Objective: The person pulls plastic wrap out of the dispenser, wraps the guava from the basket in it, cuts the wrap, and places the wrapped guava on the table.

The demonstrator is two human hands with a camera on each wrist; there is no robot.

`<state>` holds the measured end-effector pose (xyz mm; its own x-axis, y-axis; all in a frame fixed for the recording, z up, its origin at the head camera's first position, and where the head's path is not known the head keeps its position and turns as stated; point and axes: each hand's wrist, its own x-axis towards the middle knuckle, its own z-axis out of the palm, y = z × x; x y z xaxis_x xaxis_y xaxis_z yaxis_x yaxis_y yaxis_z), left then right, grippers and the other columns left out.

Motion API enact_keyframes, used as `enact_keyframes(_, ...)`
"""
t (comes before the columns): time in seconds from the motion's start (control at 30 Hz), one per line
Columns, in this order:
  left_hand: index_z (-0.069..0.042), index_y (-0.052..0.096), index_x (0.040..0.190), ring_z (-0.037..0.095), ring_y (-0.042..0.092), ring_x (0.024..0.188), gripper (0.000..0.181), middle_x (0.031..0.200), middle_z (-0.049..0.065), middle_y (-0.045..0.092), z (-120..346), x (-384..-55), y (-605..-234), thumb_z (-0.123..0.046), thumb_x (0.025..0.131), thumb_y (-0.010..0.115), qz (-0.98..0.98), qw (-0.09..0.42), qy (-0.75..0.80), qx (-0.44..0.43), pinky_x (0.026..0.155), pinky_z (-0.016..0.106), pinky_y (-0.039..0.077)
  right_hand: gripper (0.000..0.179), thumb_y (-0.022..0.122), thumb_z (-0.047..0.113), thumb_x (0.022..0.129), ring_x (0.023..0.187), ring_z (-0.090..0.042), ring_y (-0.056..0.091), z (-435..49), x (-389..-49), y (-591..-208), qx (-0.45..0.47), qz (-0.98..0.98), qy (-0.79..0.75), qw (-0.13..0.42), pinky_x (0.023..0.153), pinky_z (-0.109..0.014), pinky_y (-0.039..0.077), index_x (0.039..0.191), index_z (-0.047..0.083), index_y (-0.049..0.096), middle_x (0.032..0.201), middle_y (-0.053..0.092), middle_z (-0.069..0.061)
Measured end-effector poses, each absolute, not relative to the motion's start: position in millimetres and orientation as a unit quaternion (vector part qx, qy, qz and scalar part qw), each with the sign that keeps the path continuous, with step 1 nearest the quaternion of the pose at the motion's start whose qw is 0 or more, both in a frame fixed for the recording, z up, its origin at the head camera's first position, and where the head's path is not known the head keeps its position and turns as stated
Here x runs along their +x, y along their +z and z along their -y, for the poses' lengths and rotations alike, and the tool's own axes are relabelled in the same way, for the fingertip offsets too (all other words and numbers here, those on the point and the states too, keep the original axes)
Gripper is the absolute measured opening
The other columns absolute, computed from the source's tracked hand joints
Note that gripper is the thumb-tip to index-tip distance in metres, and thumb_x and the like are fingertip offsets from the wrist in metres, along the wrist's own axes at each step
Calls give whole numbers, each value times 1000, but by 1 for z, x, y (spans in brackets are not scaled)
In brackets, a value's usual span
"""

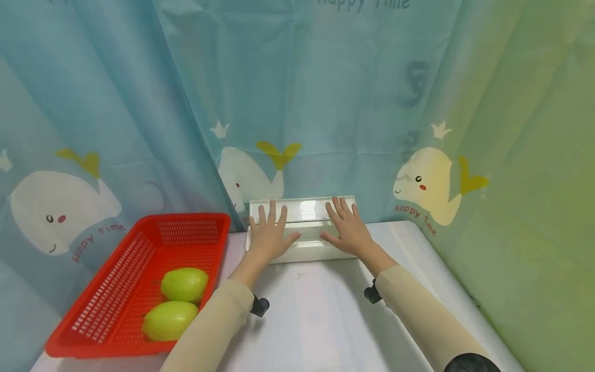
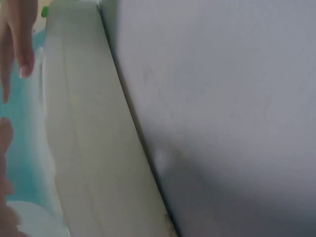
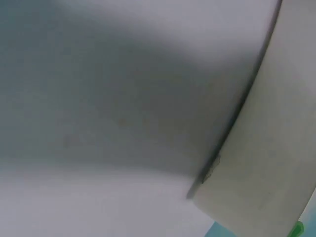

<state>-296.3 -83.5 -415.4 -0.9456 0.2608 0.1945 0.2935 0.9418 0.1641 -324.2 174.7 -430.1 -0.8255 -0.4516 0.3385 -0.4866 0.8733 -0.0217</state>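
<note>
A long, low white box stands at the far edge of the table, with a shiny panel raised along its back that looks like a lid. Over the box's left part my left hand is spread, fingers straight and pointing away. My right hand lies likewise over the right part, its fingertips at the panel. Whether the palms press on the box cannot be told. The left wrist view shows the box's pale side and blurred fingers; in the right wrist view a box corner appears, without the hand.
To the left sits a red perforated basket with two green oval fruits in it. A white cloth covers the table. Behind hangs a blue curtain with whale prints, and a green one hangs at right.
</note>
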Motion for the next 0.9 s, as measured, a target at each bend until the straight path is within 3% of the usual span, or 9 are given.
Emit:
enact_keyframes(0.23, -12, 32, 157, 51, 24, 145, 75, 162, 22, 23, 78, -282, -418, -59, 100, 44, 977, 34, -115, -177, 112, 67, 27, 73, 55, 53, 97, 151, -41, 17, -185, -306, -428, 245, 957, 78, 132, 120, -60, 15, 153, 9, 38, 162, 25, -22)
enact_keyframes(0.43, -14, 40, 154, 35, 43, 140, 65, 152, 15, 46, 84, -272, -419, -54, 103, 42, 972, -13, -139, -188, 112, 53, 38, 48, 52, 38, 103, 137, -40, 44, -194, -295, -427, 248, 956, 120, 102, 108, -57, 40, 142, 10, 55, 148, 49, -19)
enact_keyframes(0.57, -15, 48, 149, 32, 52, 133, 59, 144, 12, 56, 89, -275, -413, -52, 104, 40, 974, -21, -131, -185, 106, 53, 43, 35, 51, 31, 104, 122, -32, 60, -196, -296, -424, 247, 957, 128, 86, 99, -52, 48, 129, 11, 66, 128, 67, -11)
enact_keyframes(0.7, -13, 56, 142, 31, 55, 131, 52, 140, 9, 60, 93, -281, -413, -45, 106, 37, 971, -25, -120, -203, 108, 51, 42, 31, 51, 28, 104, 114, -29, 66, -195, -299, -425, 255, 957, 124, 58, 96, -50, 51, 121, 10, 70, 119, 72, -7)
enact_keyframes(0.9, -11, 61, 135, 31, 58, 127, 46, 135, 8, 63, 97, -283, -419, -40, 107, 38, 967, -22, -127, -222, 108, 49, 43, 37, 47, 34, 105, 115, -30, 65, -191, -302, -427, 255, 959, 119, 26, 96, -51, 50, 124, 10, 69, 122, 71, -7)
